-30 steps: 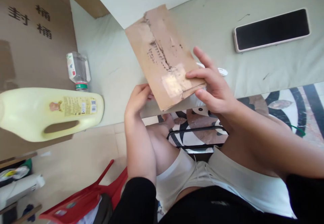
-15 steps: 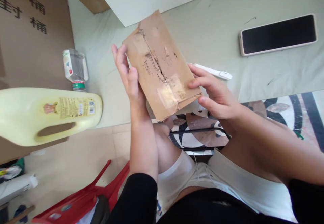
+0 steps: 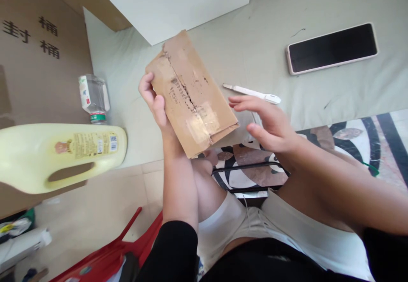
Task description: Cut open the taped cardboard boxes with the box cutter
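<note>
A small brown cardboard box (image 3: 191, 99) is tilted in front of me, its top seam torn and patched with clear tape. My left hand (image 3: 154, 103) grips its left side, the thumb and fingers along the edge and the rest hidden beneath. Just off the box's right corner is my right hand (image 3: 266, 122), open, thumb and fingers apart, holding nothing. Behind its fingers a white utility knife (image 3: 253, 92) lies on the pale cloth, with its tip pointing left.
A phone (image 3: 333, 49) lies at the right on the pale cloth (image 3: 255, 48). At the left are a yellow jug (image 3: 41, 154), a clear plastic bottle (image 3: 95, 97) and a large carton (image 3: 38, 73). A white box (image 3: 178, 1) stands at the back, a red stool (image 3: 105, 256) on the floor.
My right hand has let go of the box's right corner, and a gap now shows between them. The box has shifted left and slightly down in view with my left hand.
</note>
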A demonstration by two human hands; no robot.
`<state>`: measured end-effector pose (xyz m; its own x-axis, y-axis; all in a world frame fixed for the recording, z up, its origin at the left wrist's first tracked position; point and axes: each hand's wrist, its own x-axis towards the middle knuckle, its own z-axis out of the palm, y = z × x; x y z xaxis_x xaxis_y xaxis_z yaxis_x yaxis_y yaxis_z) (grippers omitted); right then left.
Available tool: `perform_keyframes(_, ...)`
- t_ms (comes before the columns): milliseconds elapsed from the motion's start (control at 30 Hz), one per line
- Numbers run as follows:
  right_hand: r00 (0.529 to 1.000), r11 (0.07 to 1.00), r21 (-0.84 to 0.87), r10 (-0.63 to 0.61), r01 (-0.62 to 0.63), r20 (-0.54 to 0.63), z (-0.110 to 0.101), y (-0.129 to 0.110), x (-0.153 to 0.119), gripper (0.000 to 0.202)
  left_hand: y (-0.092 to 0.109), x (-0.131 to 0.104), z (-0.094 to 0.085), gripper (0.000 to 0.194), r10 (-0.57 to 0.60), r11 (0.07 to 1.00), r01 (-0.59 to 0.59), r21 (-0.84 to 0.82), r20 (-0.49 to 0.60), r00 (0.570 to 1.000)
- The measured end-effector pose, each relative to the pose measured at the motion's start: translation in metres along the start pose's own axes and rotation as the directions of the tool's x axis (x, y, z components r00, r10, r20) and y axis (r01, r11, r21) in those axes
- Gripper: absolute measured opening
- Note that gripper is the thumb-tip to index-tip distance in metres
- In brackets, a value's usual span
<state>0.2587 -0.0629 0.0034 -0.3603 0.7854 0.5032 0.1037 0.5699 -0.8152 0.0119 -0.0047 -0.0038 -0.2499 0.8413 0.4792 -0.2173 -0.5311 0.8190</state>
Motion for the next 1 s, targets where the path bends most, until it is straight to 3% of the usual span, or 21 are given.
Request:
perform_keyframes(67,0.985,0.965,-0.223,0.109,-0.137,-0.132,-0.004,0.004,0.0,0.028,0.005,-0.003,0.003,0.044,-0.018,1.0,0.018,0.021,-0.005,1.0)
perform_keyframes(133,0.948,0.832,-0.46,0.23,-0.308,-0.218,-0.009,0.01,0.001,0.029,0.009,-0.006,0.006,0.042,-0.027,0.999,0.027,0.034,-0.004,1.0)
perform_keyframes(267,0.872,0.517,-0.741,0.452,-0.427,-0.187,-0.014,0.021,0.002,0.043,0.008,-0.005,0.005,0.041,-0.031,0.999,0.031,0.011,0.008,0.999)
perform_keyframes(333,0.842,0.448,-0.784,0.511,-0.43,-0.17,-0.014,0.025,0.002,0.039,0.003,0.0,0.001,0.046,-0.012,1.0,0.012,0.01,0.007,1.0)
perform_keyframes(400,0.847,0.478,-0.756,0.498,-0.447,-0.186,-0.014,0.03,0.002,0.035,-0.002,0.003,-0.003,0.053,0.005,0.999,-0.005,0.041,-0.001,1.0)
perform_keyframes(467,0.858,0.587,-0.644,0.455,-0.49,-0.239,-0.014,0.035,0.002,0.035,-0.003,0.004,-0.004,0.054,0.011,0.997,-0.01,0.074,-0.02,1.0)
perform_keyframes(567,0.83,0.783,-0.31,0.434,-0.539,-0.35,-0.014,0.038,0.005,0.031,0.0,0.0,0.001,0.044,0.003,0.995,0.002,0.096,-0.051,0.999)
perform_keyframes(667,0.796,0.899,0.082,0.421,-0.43,-0.435,-0.013,0.025,0.012,0.02,0.002,-0.006,0.007,0.042,-0.002,0.988,0.012,0.151,-0.072,0.997)
perform_keyframes(767,0.797,0.916,0.306,0.382,-0.259,-0.467,-0.013,-0.001,0.02,0.018,0.0,-0.009,0.008,0.044,0.015,0.972,0.002,0.237,-0.071,0.997)
perform_keyframes(867,0.853,0.882,0.425,0.372,-0.202,-0.366,-0.017,-0.026,0.024,0.013,-0.003,-0.01,0.007,0.041,0.022,0.975,-0.01,0.221,-0.055,0.998)
perform_keyframes(1000,0.939,0.909,0.393,0.245,-0.136,-0.242,-0.024,-0.039,0.021,0.049,-0.006,-0.009,0.008,0.036,0.053,0.996,-0.048,0.077,-0.062,0.997)
